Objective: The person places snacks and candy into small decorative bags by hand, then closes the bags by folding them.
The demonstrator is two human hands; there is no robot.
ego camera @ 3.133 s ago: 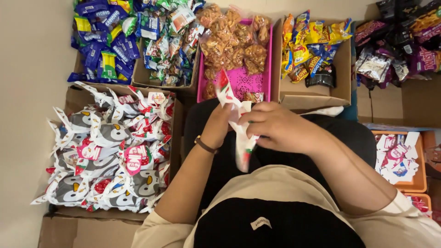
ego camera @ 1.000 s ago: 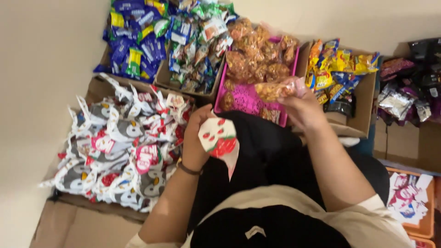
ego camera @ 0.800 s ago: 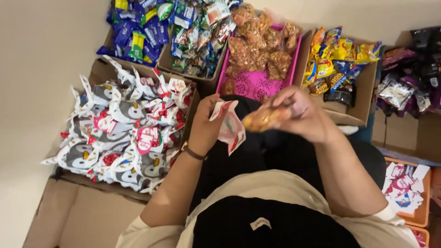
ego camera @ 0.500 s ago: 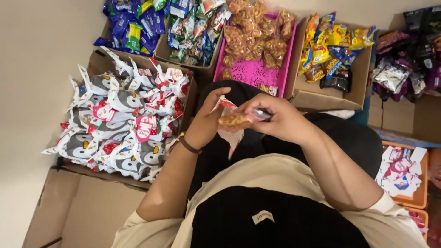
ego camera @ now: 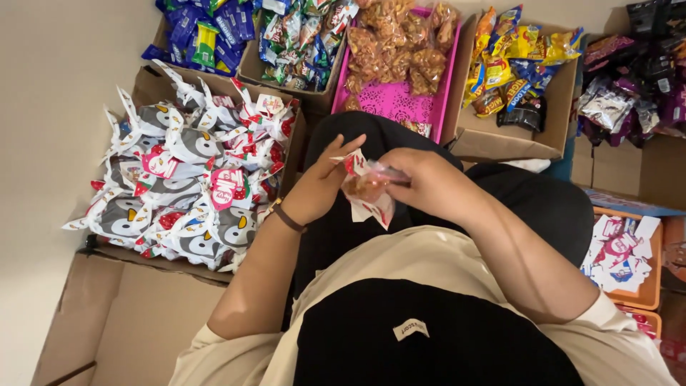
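My left hand (ego camera: 319, 187) pinches the rim of the small white gift bag (ego camera: 368, 207) with red and green print, thumb and forefinger closed on its upper edge while the other fingers stretch out above it. My right hand (ego camera: 427, 182) grips the clear packet of orange-brown snacks (ego camera: 364, 186), fingers curled tight around its twisted top, and the packet's body sits at the bag's mouth, just between my two hands over my lap.

Half a second ago the packet lay a little higher, across the top of the bag; now it sits lower against the opening and the bag's printed paper shows below and beside it. A second ago my right hand was up by the pink tray (ego camera: 400, 104) with the packet lifted clear, well apart from the bag; now both hands are close together and touching the same bundle.

Off my left wrist lies the cardboard box of penguin-printed bags (ego camera: 182, 186). Beyond my fingertips stands the pink tray with more of the same packets, and to the right of it a box of yellow and blue wrappers (ego camera: 511, 57).
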